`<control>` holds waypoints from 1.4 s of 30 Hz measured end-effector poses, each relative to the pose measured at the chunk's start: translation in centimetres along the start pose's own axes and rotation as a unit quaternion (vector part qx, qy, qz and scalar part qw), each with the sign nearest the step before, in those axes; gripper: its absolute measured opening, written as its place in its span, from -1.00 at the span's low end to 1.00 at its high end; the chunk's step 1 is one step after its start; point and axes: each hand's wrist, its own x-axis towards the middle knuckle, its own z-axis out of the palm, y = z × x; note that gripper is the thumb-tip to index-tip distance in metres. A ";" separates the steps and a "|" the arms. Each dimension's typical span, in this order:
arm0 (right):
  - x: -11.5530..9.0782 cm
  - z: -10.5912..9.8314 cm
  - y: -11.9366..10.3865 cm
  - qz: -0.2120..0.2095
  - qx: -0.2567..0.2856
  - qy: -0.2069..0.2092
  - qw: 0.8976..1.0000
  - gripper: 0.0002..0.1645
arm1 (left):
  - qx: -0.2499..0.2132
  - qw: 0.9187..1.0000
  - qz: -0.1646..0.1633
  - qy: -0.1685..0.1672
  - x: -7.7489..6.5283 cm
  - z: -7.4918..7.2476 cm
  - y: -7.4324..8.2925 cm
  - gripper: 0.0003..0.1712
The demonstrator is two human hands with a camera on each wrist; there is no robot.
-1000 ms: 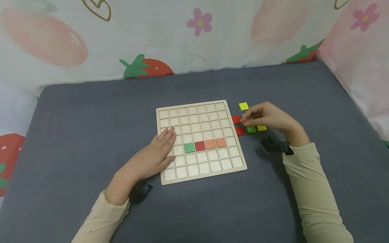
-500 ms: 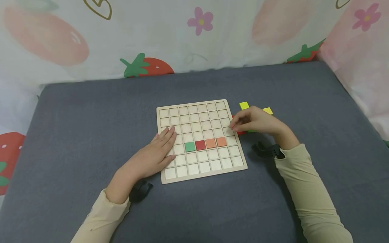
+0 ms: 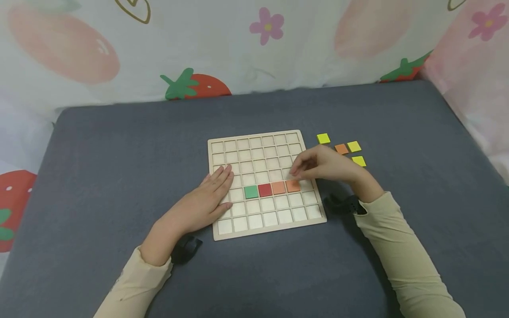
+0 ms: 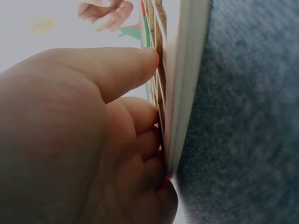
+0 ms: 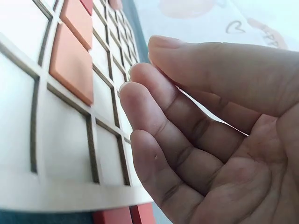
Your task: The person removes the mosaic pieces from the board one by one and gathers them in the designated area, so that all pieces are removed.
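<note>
A pale wooden grid board [image 3: 254, 236] lies on the grey cloth with four-sided tiles in one row: green [image 3: 251, 192], red [image 3: 264, 190] and two orange, the right one [image 3: 293, 186] nearest my right hand. My left hand [image 3: 204, 198] rests flat on the board's left side, fingers straight; in the left wrist view, the thumb [image 4: 126, 70] touches the grid. My right hand [image 3: 324, 163] hovers over the board's right side, fingers and thumb drawn together. In the right wrist view no tile shows at those fingers [image 5: 140, 105], but the index fingertip is hidden.
Right of the board lie loose yellow tiles [image 3: 358, 161] and an orange tile [image 3: 341, 149]. Two red tiles [image 5: 114, 216] lie by the board's edge in the right wrist view. A fruit-patterned curtain [image 3: 246, 53] hangs behind the table [image 3: 119, 145].
My right hand has moved left from the loose tiles to over the board, uncovering yellow and orange tiles. My left hand stays on the board.
</note>
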 end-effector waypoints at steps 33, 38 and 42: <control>3.5 3.2 -1.9 -0.046 -0.026 -0.063 0.997 -0.89 | 0.006 1.000 0.006 0.012 -0.2 0.2 0.2 -0.25; 4.2 3.8 -2.0 -0.042 -0.033 -0.062 0.997 -0.90 | 0.007 1.000 0.003 0.011 -0.2 0.1 0.2 -0.24; 4.6 4.1 -2.0 -0.045 -0.038 -0.060 0.996 -0.89 | 0.008 1.000 -0.002 0.005 -0.2 0.1 0.2 -0.25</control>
